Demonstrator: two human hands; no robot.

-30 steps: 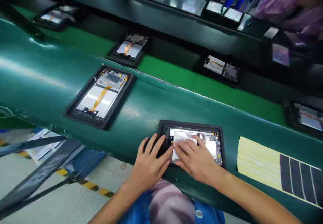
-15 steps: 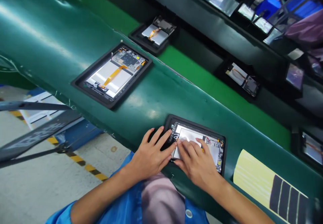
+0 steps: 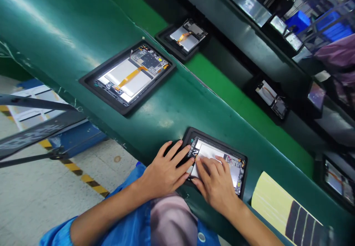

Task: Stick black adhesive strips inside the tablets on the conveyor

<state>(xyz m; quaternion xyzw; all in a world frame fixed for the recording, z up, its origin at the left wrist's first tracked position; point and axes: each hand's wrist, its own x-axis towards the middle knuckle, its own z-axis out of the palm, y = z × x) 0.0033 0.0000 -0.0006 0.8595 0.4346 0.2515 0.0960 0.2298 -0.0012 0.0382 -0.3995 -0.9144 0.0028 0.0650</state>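
Both hands work at an opened tablet (image 3: 222,159) that lies in a black tray (image 3: 243,156) on the dark green desk (image 3: 166,105), close to its near edge. The left hand (image 3: 166,170) lies flat with its fingers spread over the left end of the tray, the fingertips reaching the tablet's left edge; it presses down and grips nothing. The right hand (image 3: 215,181) rests on the pale sheet (image 3: 209,151) that covers the middle of the tablet, fingers stretched out and laid flat on it, also not closed around anything. The tablet's circuit parts show at its right end, past the right hand's knuckles. Just to the right of the tray a yellow sheet (image 3: 274,201) with dark strips (image 3: 303,225) lies on the desk. Farther up and to the left a second opened tablet (image 3: 133,76) with an orange ribbon cable sits in its own black tray (image 3: 94,85), well apart from the hands. Beyond the desk's far edge runs a bright green belt (image 3: 230,90) carrying more trays with opened tablets, one at the top (image 3: 187,37) and one to the right (image 3: 270,98). Blue bins (image 3: 299,18) stand at the upper right. Below the desk, the floor (image 3: 33,201) shows yellow and black stripes.
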